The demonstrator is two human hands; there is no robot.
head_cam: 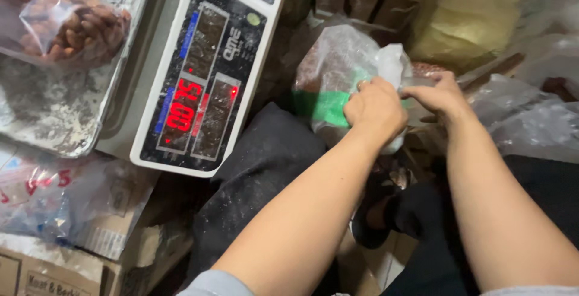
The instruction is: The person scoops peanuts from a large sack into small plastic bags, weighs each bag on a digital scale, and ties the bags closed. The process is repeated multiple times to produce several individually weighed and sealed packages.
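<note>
Head view: left hand [375,110] and right hand [440,95], fingers closed, pinch the gathered mouth of one clear plastic bag [338,73] with a green band, held low between the knees, right of the scale. The step in hand appears to be closing the bag; the next move likely calls for a firm twist of the neck. One digital scale [208,73] carries one tray [60,115] with one packet of nuts [72,24].
</note>
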